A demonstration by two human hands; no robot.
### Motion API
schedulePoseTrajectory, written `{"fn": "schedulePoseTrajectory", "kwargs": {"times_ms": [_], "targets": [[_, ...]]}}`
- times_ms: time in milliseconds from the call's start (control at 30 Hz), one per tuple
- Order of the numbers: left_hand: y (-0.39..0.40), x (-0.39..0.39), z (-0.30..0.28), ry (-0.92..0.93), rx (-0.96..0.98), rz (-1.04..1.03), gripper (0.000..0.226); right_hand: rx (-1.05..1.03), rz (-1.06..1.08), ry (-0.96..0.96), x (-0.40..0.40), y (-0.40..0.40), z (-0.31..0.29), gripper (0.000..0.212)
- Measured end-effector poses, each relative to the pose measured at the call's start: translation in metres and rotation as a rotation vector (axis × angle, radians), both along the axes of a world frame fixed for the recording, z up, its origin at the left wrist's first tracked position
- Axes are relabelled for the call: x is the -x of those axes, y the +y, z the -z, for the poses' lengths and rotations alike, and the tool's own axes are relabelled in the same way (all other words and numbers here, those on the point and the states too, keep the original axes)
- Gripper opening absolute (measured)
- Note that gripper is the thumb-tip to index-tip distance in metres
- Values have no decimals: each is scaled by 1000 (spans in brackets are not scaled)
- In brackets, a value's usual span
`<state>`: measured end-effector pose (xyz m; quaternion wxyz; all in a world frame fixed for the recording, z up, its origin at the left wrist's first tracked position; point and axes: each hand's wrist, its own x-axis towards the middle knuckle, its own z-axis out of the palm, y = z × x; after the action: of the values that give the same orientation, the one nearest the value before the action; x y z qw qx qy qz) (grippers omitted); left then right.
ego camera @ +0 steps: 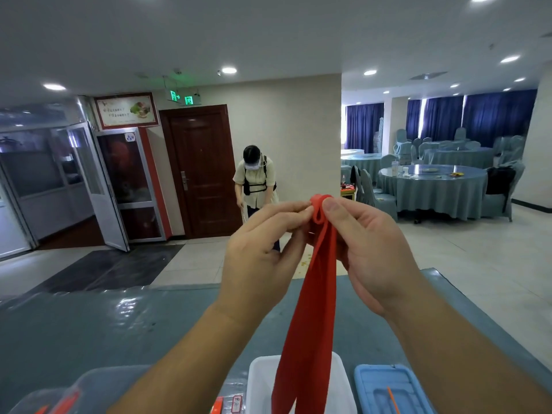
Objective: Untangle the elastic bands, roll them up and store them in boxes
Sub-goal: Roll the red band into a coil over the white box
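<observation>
Head camera looks out over both raised hands at the middle of the frame, where they pinch the top of a red elastic band (310, 309). Left hand (263, 252), just left of centre, has its fingertips closed on the small curled start of a roll at the band's upper end; right hand (367, 249), just right of centre, presses its thumb and fingers on the same curl from the other side. From there the band hangs straight down as a flat doubled strip toward the bottom centre, passing in front of an open white box (343, 383). Beside that, at lower right, lies a blue lid (388, 389). A clear plastic box (86, 383) sits at lower left. All rest on a table with a blue-grey cover (89, 324). Further back, above the hands, another person (255, 180) bends forward near a dark wooden door (203, 171).
</observation>
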<state>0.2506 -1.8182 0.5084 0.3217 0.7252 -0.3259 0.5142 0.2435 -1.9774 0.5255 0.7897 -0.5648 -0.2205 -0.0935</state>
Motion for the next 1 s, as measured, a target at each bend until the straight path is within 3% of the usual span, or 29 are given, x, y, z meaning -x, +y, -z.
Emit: {"fn": "schedulePoseTrajectory", "kwargs": {"times_ms": [100, 200, 267, 633, 767, 867, 1000], "targets": [[12, 0, -12, 79, -76, 11, 22, 111, -27, 11, -1, -6, 0, 33], [19, 2, -26, 165, -236, 14, 42, 187, -93, 30, 0, -11, -1, 36], [23, 2, -32, 159, -324, 12, 39, 199, -138, 33, 1, -13, -3, 41], [15, 1, -18, -49, 9, -142, 13, -88, 33, -5, 5, 6, 8, 41], [-4, 2, -3, -116, 82, -183, 18, -211, 11, 59, 7, 14, 8, 38], [-10, 4, 2, -74, 99, -167, 23, -214, 33, 56, 7, 11, 11, 37], [-2, 8, -1, 78, -27, -24, 15, -205, 34, 39, 6, -2, 9, 24]]}}
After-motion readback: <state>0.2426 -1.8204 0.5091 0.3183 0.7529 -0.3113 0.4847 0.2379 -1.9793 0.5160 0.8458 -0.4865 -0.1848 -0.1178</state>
